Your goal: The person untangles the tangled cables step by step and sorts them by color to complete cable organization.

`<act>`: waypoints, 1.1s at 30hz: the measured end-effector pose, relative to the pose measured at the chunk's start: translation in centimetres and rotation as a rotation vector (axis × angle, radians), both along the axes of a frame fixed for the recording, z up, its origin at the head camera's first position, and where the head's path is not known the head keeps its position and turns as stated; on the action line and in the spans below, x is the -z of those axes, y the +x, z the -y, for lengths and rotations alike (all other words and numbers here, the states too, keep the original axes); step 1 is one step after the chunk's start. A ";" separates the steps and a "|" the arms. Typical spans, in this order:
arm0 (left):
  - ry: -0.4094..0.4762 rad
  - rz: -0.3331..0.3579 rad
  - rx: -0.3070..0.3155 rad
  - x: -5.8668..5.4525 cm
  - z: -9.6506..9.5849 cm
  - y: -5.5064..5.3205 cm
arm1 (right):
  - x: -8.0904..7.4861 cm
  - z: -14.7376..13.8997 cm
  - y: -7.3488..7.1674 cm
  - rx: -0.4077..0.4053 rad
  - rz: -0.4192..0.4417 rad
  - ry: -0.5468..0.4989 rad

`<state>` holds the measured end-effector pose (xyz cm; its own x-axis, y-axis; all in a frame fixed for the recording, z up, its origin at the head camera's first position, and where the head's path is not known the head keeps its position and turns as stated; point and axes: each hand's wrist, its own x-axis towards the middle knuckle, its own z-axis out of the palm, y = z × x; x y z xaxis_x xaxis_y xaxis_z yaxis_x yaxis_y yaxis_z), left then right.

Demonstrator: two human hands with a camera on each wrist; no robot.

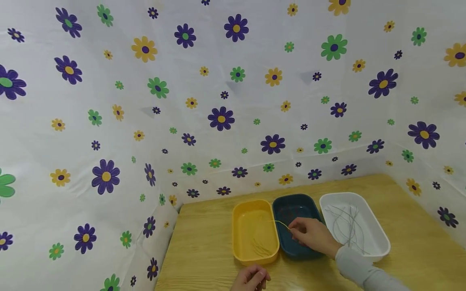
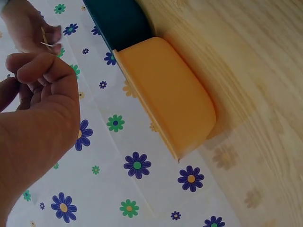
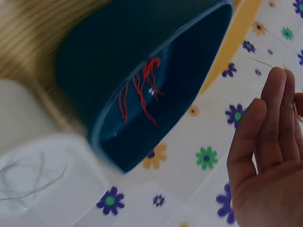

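Between thumb and fingertips, my right hand (image 1: 312, 235) pinches a thin yellow thread (image 1: 280, 222) above the dark blue bin (image 1: 299, 254). The thread's free end reaches left over the yellow bin (image 1: 237, 238), where several more yellow threads (image 1: 261, 247) lie. My left hand (image 1: 251, 278) hovers by the front edge of the yellow bin, fingers loosely curled, with nothing visible in them. In the left wrist view the left hand (image 2: 45, 90) is apart from the yellow bin's side. Red threads (image 3: 142, 90) lie inside the blue bin in the right wrist view.
On the right stands a white bin (image 1: 380, 238) with several pale grey threads (image 1: 350, 226) in it. The three bins stand in a row on a wooden table (image 1: 196, 242). Flower-printed white sheeting (image 1: 204, 153) hangs behind and along both sides.
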<state>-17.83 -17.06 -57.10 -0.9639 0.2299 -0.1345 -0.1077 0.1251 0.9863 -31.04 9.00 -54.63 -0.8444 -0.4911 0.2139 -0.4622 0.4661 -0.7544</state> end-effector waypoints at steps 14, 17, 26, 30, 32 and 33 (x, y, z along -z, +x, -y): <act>-0.007 0.076 -0.038 -1.1 0.0 -0.5 | 4.1 7.2 -1.3 0.065 -0.223 0.293; -0.011 0.086 -0.052 -1.2 0.1 -0.6 | 4.2 7.9 -1.6 0.052 -0.221 0.279; -0.001 0.101 0.037 -1.8 -0.1 -1.6 | 4.6 7.9 -1.8 0.054 0.023 0.185; -0.022 0.071 0.045 -2.1 0.1 -1.8 | 5.0 7.9 -1.7 0.062 0.019 0.167; -0.033 0.062 0.027 -2.1 0.2 -1.8 | 5.2 7.6 -1.5 0.048 0.014 0.154; -0.039 0.047 -0.002 -2.0 0.1 -1.8 | 5.2 7.4 -1.3 0.036 0.015 0.148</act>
<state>-19.58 -17.21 -55.10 -0.9568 0.2215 -0.1884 -0.1542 0.1631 0.9745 -32.36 1.56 -59.81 -0.8649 -0.4853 0.1284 -0.4320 0.5891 -0.6829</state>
